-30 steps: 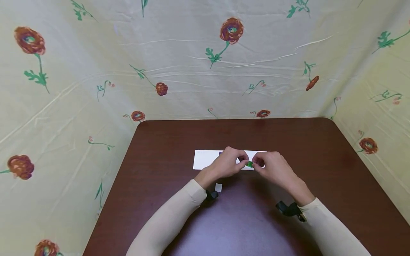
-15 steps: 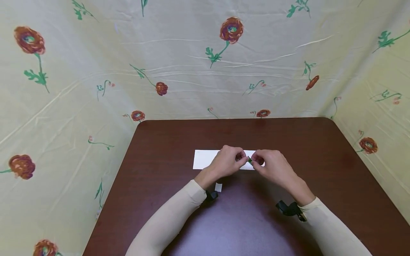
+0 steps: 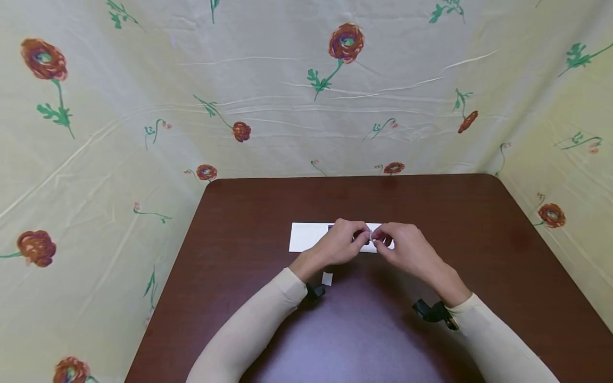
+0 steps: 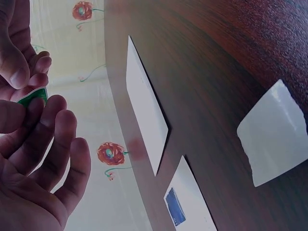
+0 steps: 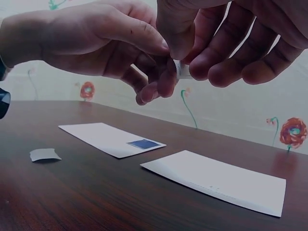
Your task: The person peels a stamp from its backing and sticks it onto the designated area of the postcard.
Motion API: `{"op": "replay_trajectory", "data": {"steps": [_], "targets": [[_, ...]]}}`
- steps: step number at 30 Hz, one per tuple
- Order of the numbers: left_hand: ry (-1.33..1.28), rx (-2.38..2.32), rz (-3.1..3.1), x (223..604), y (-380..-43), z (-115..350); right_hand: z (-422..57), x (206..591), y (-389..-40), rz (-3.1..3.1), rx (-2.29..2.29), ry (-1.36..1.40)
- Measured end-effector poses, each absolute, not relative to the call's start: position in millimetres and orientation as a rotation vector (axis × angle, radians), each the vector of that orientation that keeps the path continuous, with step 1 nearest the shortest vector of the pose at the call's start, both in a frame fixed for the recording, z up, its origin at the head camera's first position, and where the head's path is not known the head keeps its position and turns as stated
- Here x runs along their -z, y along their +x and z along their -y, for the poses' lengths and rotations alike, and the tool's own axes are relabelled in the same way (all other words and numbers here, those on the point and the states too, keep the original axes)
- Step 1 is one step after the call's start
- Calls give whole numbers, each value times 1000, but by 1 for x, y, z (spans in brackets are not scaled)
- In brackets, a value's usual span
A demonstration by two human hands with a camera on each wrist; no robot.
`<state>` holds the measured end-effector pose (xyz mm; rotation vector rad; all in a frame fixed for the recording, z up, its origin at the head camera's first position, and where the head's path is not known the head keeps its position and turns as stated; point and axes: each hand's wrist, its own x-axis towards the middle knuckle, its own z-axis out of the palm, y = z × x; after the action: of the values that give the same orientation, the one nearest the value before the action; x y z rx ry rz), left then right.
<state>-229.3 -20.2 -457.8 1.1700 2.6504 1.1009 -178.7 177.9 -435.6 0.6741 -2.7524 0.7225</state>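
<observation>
above the cards [image 5: 221,183], left hand [image 3: 337,243] and right hand [image 3: 408,246] narrowly pinch the piece [image 4: 42,95]; in head view its green has given way to pale, likely presenting its back.

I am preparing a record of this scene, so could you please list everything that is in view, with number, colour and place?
table: 1, dark reddish brown, across the foreground
floral sheet: pieces not countable, cream with rust-red flowers, behind and beside the table
left card: 1, white, flat on the table
blue patch: 1, dark blue, on the left card's right end
right card: 1, white, flat, apart from the left card
scrap: 1, white, on the table, nearer the person
green piece: 1, green and white, held above the table
wrist devices: 2, black, one left, one right
sleeves: 2, cream, one per arm
left grip: 1, bare, pinching the green piece
right grip: 1, bare, pinching it too
</observation>
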Motion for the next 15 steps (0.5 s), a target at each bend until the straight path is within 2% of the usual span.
{"op": "replay_trajectory", "data": {"steps": [15], "targets": [[1165, -1101, -2624, 458, -229, 22, -177, 435, -179, 2755, -694, 657]]}}
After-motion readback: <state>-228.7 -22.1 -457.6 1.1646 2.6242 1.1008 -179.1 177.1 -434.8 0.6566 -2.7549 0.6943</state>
